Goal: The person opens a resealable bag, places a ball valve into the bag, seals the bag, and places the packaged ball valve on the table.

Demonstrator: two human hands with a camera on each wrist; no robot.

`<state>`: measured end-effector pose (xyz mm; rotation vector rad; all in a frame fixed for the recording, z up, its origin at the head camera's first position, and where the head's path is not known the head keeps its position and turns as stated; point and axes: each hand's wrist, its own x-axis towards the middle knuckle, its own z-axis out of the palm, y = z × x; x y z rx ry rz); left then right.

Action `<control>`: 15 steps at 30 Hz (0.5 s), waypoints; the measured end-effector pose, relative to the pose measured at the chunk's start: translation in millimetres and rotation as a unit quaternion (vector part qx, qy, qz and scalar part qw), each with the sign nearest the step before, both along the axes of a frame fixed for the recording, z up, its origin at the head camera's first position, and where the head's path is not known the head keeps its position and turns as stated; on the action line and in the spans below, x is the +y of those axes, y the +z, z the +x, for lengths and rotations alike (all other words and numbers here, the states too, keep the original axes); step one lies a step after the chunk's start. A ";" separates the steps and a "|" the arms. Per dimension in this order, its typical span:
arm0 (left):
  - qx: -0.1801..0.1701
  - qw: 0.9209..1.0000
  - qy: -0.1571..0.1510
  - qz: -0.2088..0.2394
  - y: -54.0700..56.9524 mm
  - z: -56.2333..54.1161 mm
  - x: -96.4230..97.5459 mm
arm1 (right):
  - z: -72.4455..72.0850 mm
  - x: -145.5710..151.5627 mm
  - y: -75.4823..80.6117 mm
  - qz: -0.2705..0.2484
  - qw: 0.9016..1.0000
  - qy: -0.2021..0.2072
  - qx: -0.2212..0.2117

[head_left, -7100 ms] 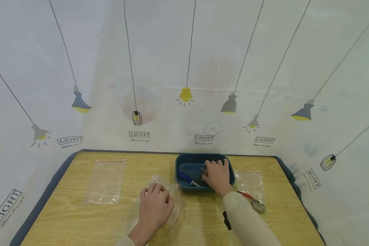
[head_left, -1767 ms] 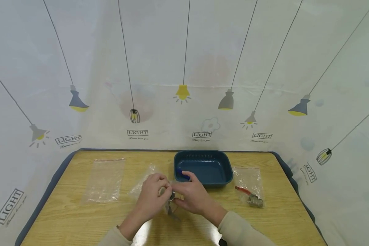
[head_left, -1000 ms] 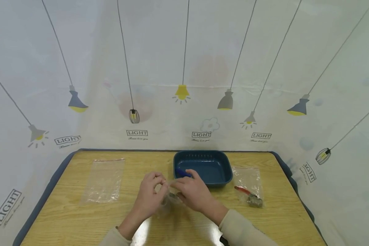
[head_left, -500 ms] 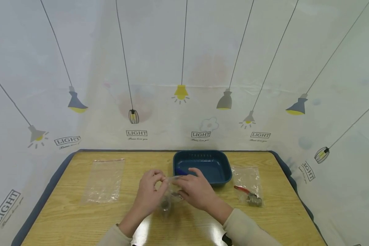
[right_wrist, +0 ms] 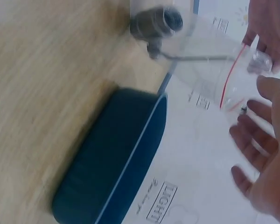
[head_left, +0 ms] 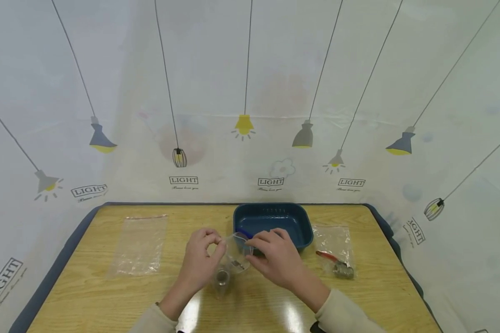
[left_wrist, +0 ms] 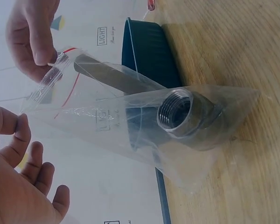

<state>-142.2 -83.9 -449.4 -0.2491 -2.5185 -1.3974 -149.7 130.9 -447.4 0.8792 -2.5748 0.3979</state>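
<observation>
Across the head view, a clear zip bag (head_left: 234,253) is held up over the tabletop (head_left: 87,286), mid-front, between left hand (head_left: 201,259) and right hand (head_left: 278,259); its edge is pinched by the left grip at one side and by the right grip at the other. A round metal fitting (head_left: 222,277) is seen low in the bag. Just behind, a dark blue tray (head_left: 285,226) is placed, a blue item (head_left: 243,233) partly hidden at its near-left corner. A flat clear bag (head_left: 139,245) is laid out left; at right, red-handled pliers (head_left: 326,255) are set in or on another bag (head_left: 335,237), cannot tell which. From the left wrist, the fitting's threaded mouth is shown, with a long grey metal piece (left_wrist: 105,74) slanted inside the same bag. From the right wrist, blurred, the red zip line is stretched near both hands' fingers, tray alongside.
</observation>
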 end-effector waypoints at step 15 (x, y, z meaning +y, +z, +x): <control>0.020 1.000 0.004 -0.005 -6.8 -1.3 -1.5 | 25.1 -27.8 -26.8 0.010 0.997 -0.064 0.045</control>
